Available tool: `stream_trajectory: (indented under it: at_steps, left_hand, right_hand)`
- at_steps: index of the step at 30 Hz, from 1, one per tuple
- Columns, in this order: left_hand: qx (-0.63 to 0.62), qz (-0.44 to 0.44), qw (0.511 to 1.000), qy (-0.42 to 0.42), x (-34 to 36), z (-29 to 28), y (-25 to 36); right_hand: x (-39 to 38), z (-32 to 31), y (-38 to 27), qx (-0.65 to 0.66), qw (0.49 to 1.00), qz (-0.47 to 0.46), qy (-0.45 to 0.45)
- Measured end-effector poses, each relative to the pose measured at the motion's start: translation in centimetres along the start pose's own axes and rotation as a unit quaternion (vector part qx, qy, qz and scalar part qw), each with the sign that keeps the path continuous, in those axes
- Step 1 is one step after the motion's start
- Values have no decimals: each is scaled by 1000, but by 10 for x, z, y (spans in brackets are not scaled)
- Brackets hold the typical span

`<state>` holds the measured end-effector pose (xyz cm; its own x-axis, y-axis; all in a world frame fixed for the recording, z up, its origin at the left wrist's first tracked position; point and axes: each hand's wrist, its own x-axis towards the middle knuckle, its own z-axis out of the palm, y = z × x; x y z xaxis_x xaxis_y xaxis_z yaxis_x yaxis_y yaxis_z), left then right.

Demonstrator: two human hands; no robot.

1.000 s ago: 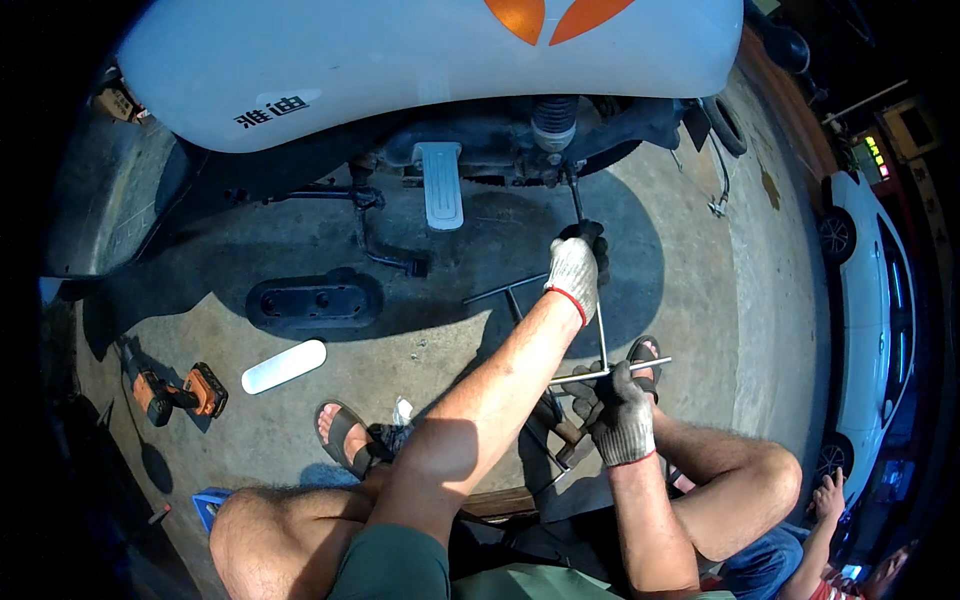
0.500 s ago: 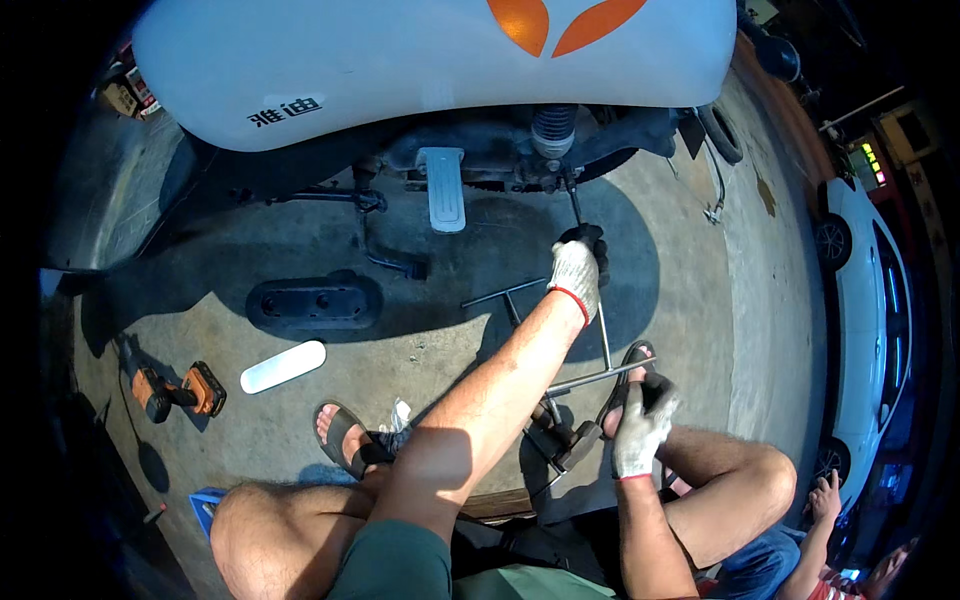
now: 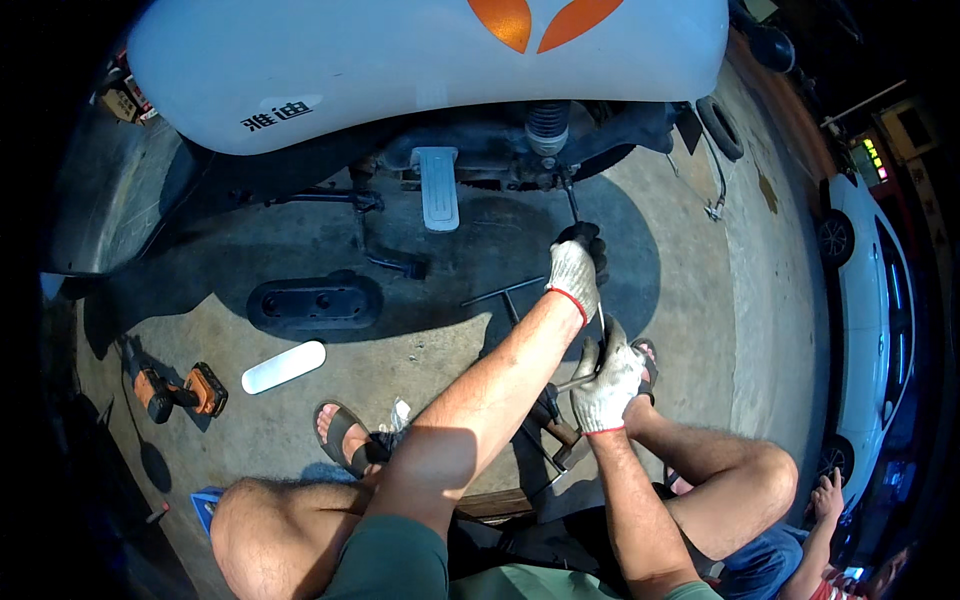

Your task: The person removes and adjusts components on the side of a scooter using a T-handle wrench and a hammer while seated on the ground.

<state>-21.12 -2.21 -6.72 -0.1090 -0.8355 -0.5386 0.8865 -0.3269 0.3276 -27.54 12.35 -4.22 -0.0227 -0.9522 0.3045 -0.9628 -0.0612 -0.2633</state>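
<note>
A long T-handle wrench (image 3: 571,200) reaches from my lap side to the underside of a white scooter (image 3: 420,70), its tip by the lower end of the shock absorber (image 3: 547,132). My left hand (image 3: 577,262), in a white glove with dark fingers, is wrapped round the shaft. My right hand (image 3: 608,385), gloved alike, grips the crossbar at the near end; one end of the bar sticks out left of the palm. Where the tip meets the scooter is too small to make out. A footrest (image 3: 438,190) juts from the scooter left of the wrench.
On the concrete lie a second T-shaped tool (image 3: 503,291), a hammer (image 3: 568,438), a black oval cover (image 3: 315,303), a white strip (image 3: 284,367) and an orange cordless drill (image 3: 205,390). Another person's hand (image 3: 827,494) shows at lower right; a white car (image 3: 865,330) stands beyond.
My right hand has moved left and forward from beside the crossbar and has closed on it. The crossbar has turned. My left hand stays round the shaft.
</note>
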Motion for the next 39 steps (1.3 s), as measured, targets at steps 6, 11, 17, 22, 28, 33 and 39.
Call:
stream_trajectory:
  at_steps: [6, 11, 17, 22, 28, 33, 39]
  left_hand:
    - [6, 1, 998, 65, -5, 4, -1]
    - [-10, -13, 996, 82, -4, 5, 1]
    - [2, -24, 993, 112, -15, 13, 3]
    - [19, -7, 998, 66, -4, 1, 5]
    - [-10, 4, 1000, -10, -44, -32, 10]
    - [-91, 20, 995, 41, -82, -79, 56]
    - [-76, 99, 992, -11, -88, -105, 104]
  right_hand:
    - [-8, 14, 3, 161, 985, 65, 21]
    - [-10, 20, 1, 252, 963, 85, 35]
    - [-12, 21, 8, 322, 937, 135, -5]
    - [-14, 16, 5, 272, 950, 139, -68]
    - [-51, 7, -12, 301, 943, 123, -72]
    - [-72, 11, -54, 407, 896, 136, -111]
    - [-75, 20, -99, 452, 871, 123, -147]
